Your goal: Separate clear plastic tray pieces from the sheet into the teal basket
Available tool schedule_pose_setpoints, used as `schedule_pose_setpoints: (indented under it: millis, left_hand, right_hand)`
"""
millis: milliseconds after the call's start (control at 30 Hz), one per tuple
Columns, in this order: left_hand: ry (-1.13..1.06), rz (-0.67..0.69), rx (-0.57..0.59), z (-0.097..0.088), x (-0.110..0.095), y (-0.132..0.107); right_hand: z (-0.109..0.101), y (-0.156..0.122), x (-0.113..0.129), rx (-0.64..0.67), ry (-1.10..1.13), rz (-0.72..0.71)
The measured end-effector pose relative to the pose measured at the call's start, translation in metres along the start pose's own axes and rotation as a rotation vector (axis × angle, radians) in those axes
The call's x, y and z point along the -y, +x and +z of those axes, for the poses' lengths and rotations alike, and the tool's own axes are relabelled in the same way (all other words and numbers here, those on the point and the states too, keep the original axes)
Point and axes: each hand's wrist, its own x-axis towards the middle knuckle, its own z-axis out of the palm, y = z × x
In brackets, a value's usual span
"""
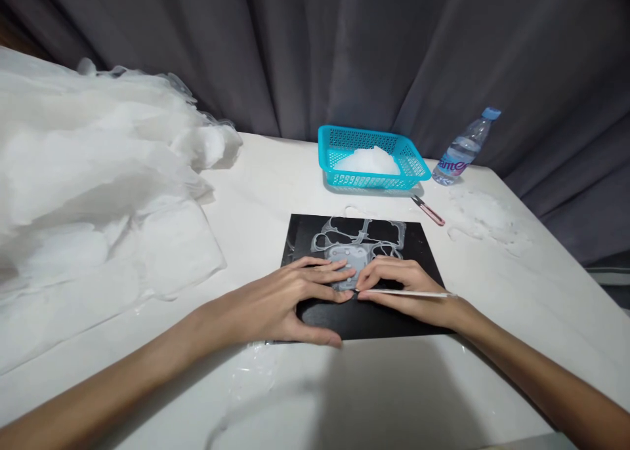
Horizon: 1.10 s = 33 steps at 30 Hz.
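- My left hand [290, 299] lies flat and open on the black mat [394, 322], fingers spread and pressing the near edge of the translucent cut-out sheet [354, 240].
- My right hand [408, 292] is closed around a thin white stick [433, 294]. It lies almost level, with its tip pointing left at the sheet, just beside my left fingertips.
- The cut-out sheet rests on the far half of the mat, near the middle of the white worktop [374, 391]. Its outline is looped, with open gaps showing black.
- Beyond the mat stands a turquoise basket [367, 135] with a mound of white scraps [367, 161] inside.
- A small pink-handled tool [429, 212] lies on the worktop between the basket and the mat's far right corner.
- A plastic water bottle [462, 149] lies on its side right of the basket.
- Pale loose scraps [485, 217] are scattered on the worktop to the right.
- A big heap of filmy white material [88, 174] covers the left side.
- A dark grey curtain [344, 43] hangs behind.
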Motion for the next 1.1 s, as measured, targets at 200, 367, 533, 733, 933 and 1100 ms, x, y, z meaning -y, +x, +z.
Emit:
schedule_pose_setpoints:
  millis: [200, 367, 533, 733, 933, 1100]
  left_hand:
    - [-0.066, 0.035, -0.042, -0.002, -0.002, 0.001]
    - [-0.093, 0.047, -0.044, -0.003, -0.002, 0.001]
    - [-0.053, 0.051, -0.017, -0.004, -0.002, 0.001]
    - [-0.063, 0.053, -0.029, -0.005, -0.002, 0.001]
    - [-0.045, 0.032, -0.035, -0.007, -0.003, 0.001]
    - [-0.033, 0.037, -0.034, -0.008, -0.003, 0.001]
  right_hand:
    - [0.001, 0.001, -0.001, 0.002, -0.002, 0.007]
    - [0.005, -0.001, -0.001, -0.001, -0.073, -0.050]
    - [0.003, -0.002, 0.006, 0.056, -0.174, -0.085]
    - [-0.015, -0.010, 0.008, 0.093, -0.201, -0.016]
    - [-0.017, -0.009, 0.009, -0.019, -0.064, 0.053]
    - [-0.007, -0.006, 0.002, 0.008, -0.069, -0.009]
